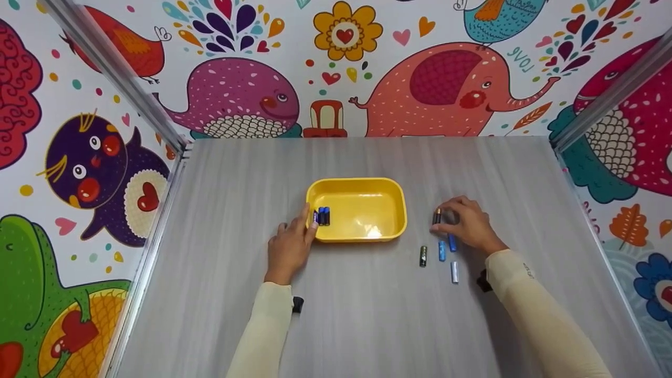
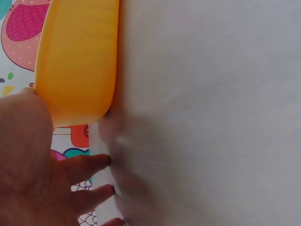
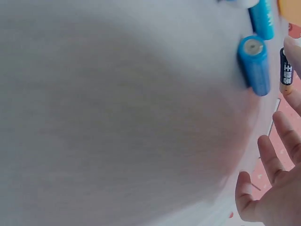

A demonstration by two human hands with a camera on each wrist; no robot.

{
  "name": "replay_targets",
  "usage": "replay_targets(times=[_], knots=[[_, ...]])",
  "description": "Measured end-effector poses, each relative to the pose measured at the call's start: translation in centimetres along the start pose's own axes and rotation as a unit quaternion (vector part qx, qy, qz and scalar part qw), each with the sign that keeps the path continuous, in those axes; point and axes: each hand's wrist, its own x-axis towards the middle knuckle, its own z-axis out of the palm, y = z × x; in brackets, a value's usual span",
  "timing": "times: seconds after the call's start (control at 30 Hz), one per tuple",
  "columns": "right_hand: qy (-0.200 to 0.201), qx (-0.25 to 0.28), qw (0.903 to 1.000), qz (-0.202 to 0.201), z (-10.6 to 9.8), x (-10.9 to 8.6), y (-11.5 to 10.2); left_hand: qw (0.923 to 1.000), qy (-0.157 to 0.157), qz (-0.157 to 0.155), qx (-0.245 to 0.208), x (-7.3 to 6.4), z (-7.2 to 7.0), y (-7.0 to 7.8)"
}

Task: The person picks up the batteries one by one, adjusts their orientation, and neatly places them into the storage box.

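My left hand (image 1: 291,247) grips the near left side of a yellow plastic tray (image 1: 357,182), thumb at the rim and forefinger along the outer wall. The left wrist view shows its other fingers spread apart below the tray (image 2: 77,61). Inside the tray, by the thumb, several dark blue batteries (image 1: 324,216) stand side by side against the left end. To the right of the tray, my right hand (image 1: 470,226) pinches a black battery with a copper end (image 3: 286,70) between thumb and forefinger, its remaining fingers spread.
Near the right hand lie a dark blue battery (image 1: 452,242), a light blue battery (image 1: 442,251), a silver battery (image 1: 454,273) and a dark green battery (image 1: 423,256). The grey table (image 1: 357,315) meets cartoon-patterned walls (image 1: 336,84) at the back and sides.
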Motion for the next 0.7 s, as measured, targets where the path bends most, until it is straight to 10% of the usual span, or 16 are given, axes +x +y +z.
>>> replay_targets(times=[0.7], knots=[[0.042,0.071,0.9954,-0.049,-1.1,1.6,-6.8,0.9999,0.007,0.012,0.002,0.1,0.0,-0.1]])
